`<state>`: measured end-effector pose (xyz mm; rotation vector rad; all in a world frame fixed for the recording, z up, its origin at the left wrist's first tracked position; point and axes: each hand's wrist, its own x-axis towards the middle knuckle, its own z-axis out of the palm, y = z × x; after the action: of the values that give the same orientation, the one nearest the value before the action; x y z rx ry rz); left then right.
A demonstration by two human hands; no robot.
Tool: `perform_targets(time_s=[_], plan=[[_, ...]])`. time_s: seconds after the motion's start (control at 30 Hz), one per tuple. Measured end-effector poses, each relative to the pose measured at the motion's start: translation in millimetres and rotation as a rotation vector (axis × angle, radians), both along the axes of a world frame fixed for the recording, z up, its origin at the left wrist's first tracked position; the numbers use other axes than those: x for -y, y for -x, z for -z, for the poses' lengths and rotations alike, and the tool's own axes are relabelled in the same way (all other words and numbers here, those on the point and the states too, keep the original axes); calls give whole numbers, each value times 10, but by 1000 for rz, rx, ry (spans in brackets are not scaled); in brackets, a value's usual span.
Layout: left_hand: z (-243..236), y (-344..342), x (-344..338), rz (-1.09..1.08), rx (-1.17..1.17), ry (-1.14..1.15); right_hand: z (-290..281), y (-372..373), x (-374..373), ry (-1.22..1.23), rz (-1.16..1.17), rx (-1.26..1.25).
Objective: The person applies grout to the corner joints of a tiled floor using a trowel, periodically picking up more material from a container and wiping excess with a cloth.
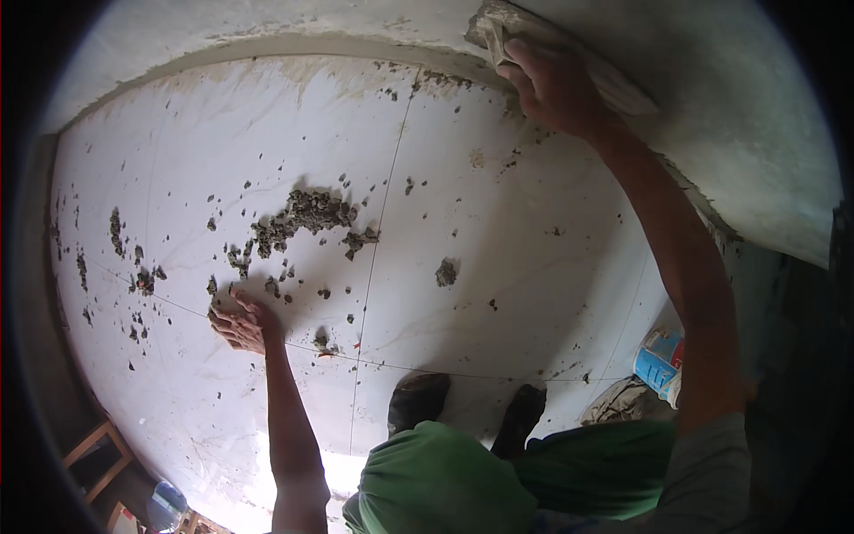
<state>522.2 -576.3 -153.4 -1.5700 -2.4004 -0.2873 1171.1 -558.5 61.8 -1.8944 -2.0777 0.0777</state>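
My right hand [559,92], at the upper right, is closed around the handle of a plastering trowel [618,82]. The trowel's long blade lies along the grey plastered wall [729,133], just above where the wall meets the floor. My left hand [242,322] rests low on the white tiled floor [463,200], fingers spread and nothing visible in them. Dark crumbly clumps of mortar [318,210] lie beyond that hand, the biggest heap a little farther off and to its right. A single lump of mortar [446,272] sits apart, nearer the middle.
My dark shoes [418,399] and green-clad knees are at the bottom centre. A blue and white container [658,360] stands at the right beside a crumpled sack [627,400]. At the lower left are a wooden frame [96,438] and a clear plastic bottle [166,507].
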Motion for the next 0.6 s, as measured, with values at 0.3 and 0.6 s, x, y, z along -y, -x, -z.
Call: perform_targets(time_s=[0.3, 0.6], plan=[[-466, -510, -134, -127, 146, 83, 329, -477, 581, -115, -14, 132], [-481, -550, -125, -82, 66, 70, 327, -383, 546, -142, -103, 170]])
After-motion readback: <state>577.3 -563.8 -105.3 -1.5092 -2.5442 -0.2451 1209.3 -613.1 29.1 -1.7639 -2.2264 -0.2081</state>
